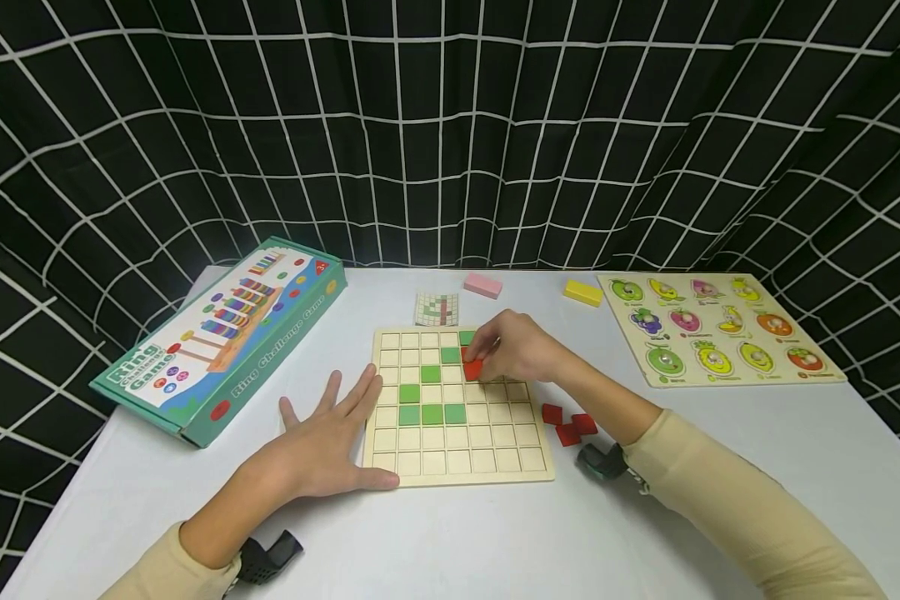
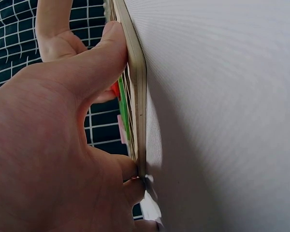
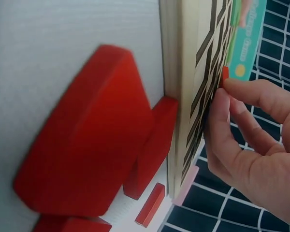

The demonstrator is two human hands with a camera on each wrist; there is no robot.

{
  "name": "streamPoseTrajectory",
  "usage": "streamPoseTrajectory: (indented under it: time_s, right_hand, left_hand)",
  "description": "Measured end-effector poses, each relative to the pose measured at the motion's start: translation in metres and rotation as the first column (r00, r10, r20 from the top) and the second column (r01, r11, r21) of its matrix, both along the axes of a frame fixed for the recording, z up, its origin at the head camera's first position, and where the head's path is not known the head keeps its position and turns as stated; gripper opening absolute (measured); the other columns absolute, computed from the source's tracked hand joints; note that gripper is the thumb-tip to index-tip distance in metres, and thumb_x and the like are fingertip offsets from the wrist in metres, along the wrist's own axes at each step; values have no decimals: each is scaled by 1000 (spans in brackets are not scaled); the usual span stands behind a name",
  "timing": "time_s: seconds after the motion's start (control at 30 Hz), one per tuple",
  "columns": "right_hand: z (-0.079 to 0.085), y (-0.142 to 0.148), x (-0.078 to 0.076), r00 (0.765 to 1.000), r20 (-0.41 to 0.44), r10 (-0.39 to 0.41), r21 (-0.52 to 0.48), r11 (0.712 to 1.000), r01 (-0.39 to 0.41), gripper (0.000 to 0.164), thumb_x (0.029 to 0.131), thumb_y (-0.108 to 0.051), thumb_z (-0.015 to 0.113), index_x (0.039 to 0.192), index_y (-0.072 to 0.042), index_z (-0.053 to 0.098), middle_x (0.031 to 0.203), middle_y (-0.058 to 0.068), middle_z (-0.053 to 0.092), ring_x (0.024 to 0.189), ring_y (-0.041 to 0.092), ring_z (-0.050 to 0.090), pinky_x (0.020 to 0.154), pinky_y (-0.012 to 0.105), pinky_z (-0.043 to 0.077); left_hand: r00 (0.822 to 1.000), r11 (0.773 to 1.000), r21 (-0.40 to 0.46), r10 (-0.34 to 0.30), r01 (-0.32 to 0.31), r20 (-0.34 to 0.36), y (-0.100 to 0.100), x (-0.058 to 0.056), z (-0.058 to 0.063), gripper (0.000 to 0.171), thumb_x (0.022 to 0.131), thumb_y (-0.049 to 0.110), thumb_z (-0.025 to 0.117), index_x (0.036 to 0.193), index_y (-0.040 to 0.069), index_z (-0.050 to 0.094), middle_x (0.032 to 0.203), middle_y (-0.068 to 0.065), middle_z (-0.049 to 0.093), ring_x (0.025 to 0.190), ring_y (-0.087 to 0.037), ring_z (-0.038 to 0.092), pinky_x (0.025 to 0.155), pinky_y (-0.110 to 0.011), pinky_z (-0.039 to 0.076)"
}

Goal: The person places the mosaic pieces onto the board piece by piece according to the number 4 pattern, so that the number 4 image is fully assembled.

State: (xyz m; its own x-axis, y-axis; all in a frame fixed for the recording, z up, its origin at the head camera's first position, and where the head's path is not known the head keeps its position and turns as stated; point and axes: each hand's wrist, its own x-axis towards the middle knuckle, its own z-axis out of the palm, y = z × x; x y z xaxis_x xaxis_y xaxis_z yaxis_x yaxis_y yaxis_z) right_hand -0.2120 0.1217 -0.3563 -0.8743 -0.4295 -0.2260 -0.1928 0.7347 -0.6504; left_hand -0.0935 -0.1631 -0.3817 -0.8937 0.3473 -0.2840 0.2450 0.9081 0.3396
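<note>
A cream wooden grid board (image 1: 495,458) lies on the white table, with several green tiles (image 1: 432,414) in its squares. My left hand (image 1: 322,454) is spread at its left side, the thumb resting on the near left corner and fingertips touching the left edge. Over the board's far right part, my right hand (image 1: 521,346) pinches a red square tile (image 1: 472,370) between thumb and fingers. Another patch of red shows just behind that tile, partly covered by the fingers. Loose red tiles (image 1: 567,434) lie right of the board, large in the right wrist view.
A small pattern card (image 1: 437,309) sits behind the board, near a pink block (image 1: 483,285) and a yellow block (image 1: 582,292). A green game box (image 1: 225,333) stands at left, a fruit puzzle board (image 1: 690,358) at right. A black gridded curtain (image 1: 450,133) hangs behind.
</note>
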Motion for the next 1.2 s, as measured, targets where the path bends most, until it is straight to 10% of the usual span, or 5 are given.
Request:
streamPoseTrajectory:
  time_s: [1.2]
  right_hand:
    - [4,1,2,998,-14,61,46,997,-60,26,75,6,82,95,-11,83,87,3,75,80,15,64,77,29,55]
  left_hand:
    - [1000,1000,7,-1,1,4,1,1,1,129,76,81,72,169,13,12,178,-2,5,160,-49,3,97,-96,0]
